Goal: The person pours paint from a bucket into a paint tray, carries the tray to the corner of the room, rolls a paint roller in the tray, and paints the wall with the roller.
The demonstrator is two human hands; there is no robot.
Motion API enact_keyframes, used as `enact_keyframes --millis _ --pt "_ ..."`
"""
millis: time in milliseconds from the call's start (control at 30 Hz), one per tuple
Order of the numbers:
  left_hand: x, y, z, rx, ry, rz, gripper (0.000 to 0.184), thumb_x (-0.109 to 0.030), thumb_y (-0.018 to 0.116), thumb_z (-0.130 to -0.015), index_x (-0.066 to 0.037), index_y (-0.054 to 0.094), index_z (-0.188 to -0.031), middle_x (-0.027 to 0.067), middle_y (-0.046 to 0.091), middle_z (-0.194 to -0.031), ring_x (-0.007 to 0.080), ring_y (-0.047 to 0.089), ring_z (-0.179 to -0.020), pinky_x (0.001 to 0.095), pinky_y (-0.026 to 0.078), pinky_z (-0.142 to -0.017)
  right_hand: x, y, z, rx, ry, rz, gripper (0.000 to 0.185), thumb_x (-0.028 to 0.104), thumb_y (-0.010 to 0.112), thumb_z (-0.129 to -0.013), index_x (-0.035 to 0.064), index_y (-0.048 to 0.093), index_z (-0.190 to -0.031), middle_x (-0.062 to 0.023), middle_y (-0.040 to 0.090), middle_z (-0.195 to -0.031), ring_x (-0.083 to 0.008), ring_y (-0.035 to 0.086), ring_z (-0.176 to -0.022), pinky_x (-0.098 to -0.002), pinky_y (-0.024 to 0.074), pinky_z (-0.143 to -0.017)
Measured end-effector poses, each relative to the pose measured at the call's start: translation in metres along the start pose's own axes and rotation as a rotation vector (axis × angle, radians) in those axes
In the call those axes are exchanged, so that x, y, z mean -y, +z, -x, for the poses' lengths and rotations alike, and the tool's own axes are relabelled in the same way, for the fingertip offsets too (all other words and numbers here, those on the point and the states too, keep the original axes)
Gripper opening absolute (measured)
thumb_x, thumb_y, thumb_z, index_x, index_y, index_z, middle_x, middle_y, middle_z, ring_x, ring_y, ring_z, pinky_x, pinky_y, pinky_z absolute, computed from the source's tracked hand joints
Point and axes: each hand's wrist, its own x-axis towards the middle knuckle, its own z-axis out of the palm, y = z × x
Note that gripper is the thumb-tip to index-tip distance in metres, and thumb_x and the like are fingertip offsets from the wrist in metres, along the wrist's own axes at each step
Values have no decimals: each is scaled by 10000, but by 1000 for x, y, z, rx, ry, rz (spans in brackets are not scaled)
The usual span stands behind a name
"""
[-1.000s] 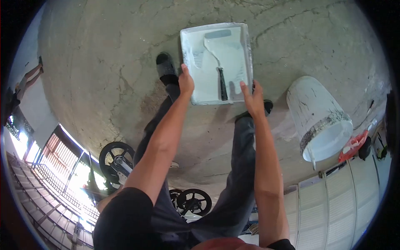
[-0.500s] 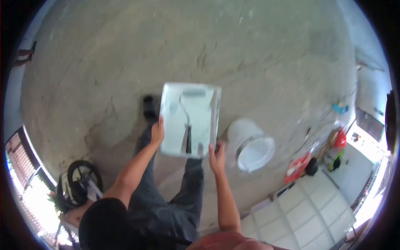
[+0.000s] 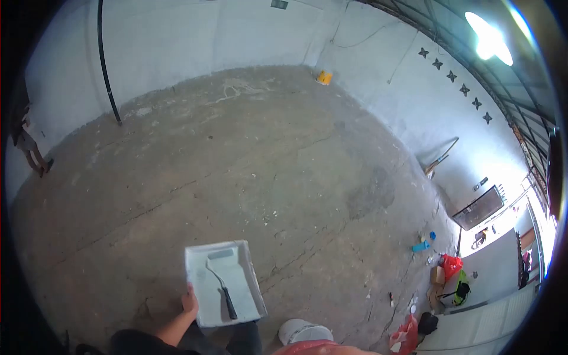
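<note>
Now the left hand pinches the tray edge, roller inside; bucket near; unseen right hand's grip, cannot tell

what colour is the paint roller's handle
The paint roller's handle is black; it shows best in the head view.

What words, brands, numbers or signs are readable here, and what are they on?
None that I can read.
The paint tray, roller and white bucket show no legible lettering.
The yellow object by the far wall and the upper red bag are too small to tell whether they carry print.
</note>
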Motion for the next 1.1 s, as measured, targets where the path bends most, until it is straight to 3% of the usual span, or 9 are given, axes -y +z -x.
enact_keyframes --millis 100,200,367,500,633,767,833,867,1100 --pt "-37 38 -25 -179 -72 108 1025 -835 359 -950 69 619 -1358 273 666 -1319 421 620 -1248 474 461 -1063 44 -20 -42 8 42 61 403 360 526 -1091 19 522 -1305 -88 658 -926 -191 672 -794 -338 574 -668" --pt "-112 45 -40 -71 -262 203 933 -753 414 -997 44 530 -1467 229 601 -1444 358 572 -1332 427 435 -1104 73 -50 -61 19 96 110 395 356 534 -1087 25 522 -1302 -89 664 -915 -195 679 -769 -338 573 -649" --pt "-183 83 -93 -195 -202 338 1015 -813 385 -965 97 601 -1360 259 668 -1316 376 633 -1238 457 475 -1049 95 -141 -99 27 14 130 383 349 549 -1079 35 521 -1297 -91 675 -897 -201 689 -727 -338 573 -618" --pt "-238 116 -159 -292 -202 333 1040 -819 368 -965 136 636 -1278 292 688 -1253 414 652 -1192 472 482 -1022 217 -171 -164 -38 -161 137 342 316 555 -1073 38 525 -1270 -91 682 -867 -201 688 -673 -334 552 -560" --pt "-293 143 -205 -361 -197 343 1007 -782 372 -988 150 633 -1264 326 680 -1240 438 644 -1197 471 464 -1037 304 -157 -209 -102 -174 181 297 286 551 -1070 54 533 -1255 -97 709 -898 -211 698 -656 -336 512 -486" --pt "-330 181 -254 -467 -169 446 983 -758 375 -1002 155 637 -1253 347 675 -1223 445 633 -1216 469 455 -1043 311 -122 -227 3 207 184 253 302 569 -1057 86 547 -1187 -96 705 -874 -227 702 -674 -351 509 -487" --pt "-381 201 -267 -486 -208 390 959 -734 372 -1017 157 640 -1249 350 670 -1230 432 623 -1240 464 453 -1042 361 -70 -248 76 247 264 244 309 565 -1056 88 546 -1160 -91 696 -861 -224 690 -665 -351 505 -485" --pt "-413 204 -274 -343 -266 438 954 -727 352 -1025 153 645 -1247 335 676 -1238 418 621 -1247 459 452 -1048 392 -47 -268 107 247 279 241 312 564 -1056 89 546 -1146 -89 691 -854 -223 685 -660 -351 502 -484" --pt "-546 291 -345 -460 -157 529 966 -742 323 -1024 134 661 -1249 299 690 -1239 393 637 -1221 445 463 -1038 620 78 -415 191 -27 259 240 335 552 -1052 95 545 -1050 -74 658 -806 -213 646 -628 -351 487 -478"
